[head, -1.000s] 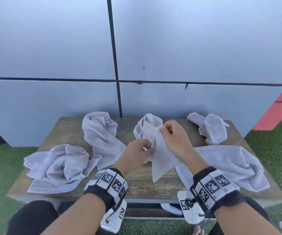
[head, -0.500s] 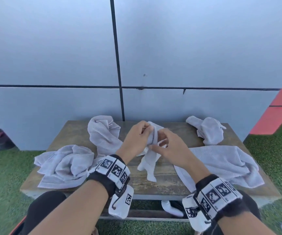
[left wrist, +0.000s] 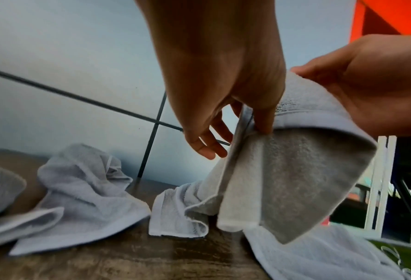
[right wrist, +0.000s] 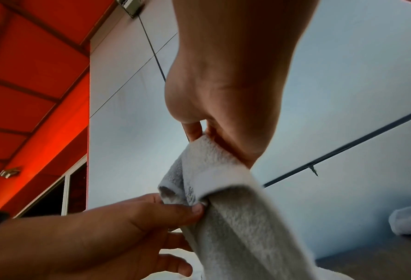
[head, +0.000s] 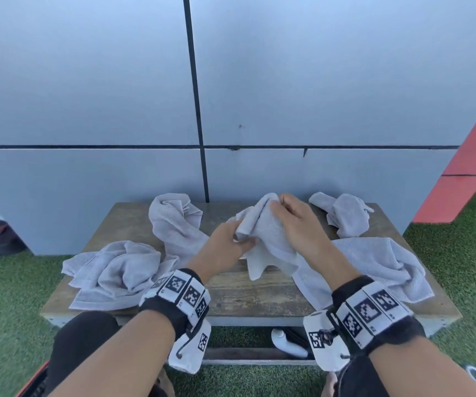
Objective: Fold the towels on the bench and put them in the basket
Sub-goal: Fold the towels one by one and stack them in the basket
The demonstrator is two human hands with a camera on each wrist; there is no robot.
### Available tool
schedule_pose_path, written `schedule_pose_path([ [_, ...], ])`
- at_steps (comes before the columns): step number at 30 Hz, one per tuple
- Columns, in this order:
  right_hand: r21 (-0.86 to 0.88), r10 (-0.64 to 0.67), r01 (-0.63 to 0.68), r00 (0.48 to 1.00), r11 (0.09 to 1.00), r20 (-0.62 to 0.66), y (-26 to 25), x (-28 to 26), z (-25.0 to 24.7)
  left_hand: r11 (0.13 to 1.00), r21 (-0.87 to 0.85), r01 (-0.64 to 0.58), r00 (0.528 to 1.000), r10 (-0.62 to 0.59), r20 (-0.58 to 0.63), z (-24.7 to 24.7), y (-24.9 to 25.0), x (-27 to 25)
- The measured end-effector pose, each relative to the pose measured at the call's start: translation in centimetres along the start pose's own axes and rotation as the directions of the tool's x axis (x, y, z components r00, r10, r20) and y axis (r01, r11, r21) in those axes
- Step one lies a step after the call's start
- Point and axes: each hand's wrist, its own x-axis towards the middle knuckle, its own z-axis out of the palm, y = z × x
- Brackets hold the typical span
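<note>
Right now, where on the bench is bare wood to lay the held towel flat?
Front middle of the bench, between the crumpled left towel and the spread right towel; also the far left corner. The right side is crowded.

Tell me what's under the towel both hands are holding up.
Under the held towel lies bare wooden bench, and another towel's edge. Its lower tip reaches the wood; what lies directly behind it is hidden.

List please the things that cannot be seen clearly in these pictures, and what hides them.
- Basket: in no view; its place cannot be told.
- Held towel: its far edge is hidden by the right hand and left hand in the head view.
- Right fingertips: the wrist view shows them buried in the towel fold.
- White object under the bench: cut off by the bench edge and wrist camera, unidentifiable.
</note>
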Motion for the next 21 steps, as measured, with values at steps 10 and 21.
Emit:
schedule_pose_path([
  [10,-0.115,0.158,-0.181,0.97,0.977,-0.184,3.5,-0.1,-1.5,0.996,0.073,-0.056,0.983,0.068,-0.17,-0.2,0.1,2.3],
  [21,-0.378,0.025,0.005,0.997,0.926,0.077,5.3,1.1,0.5,0.97,0.19,-0.155,0.986,0.139,0.092,0.1,-0.1,5.8],
])
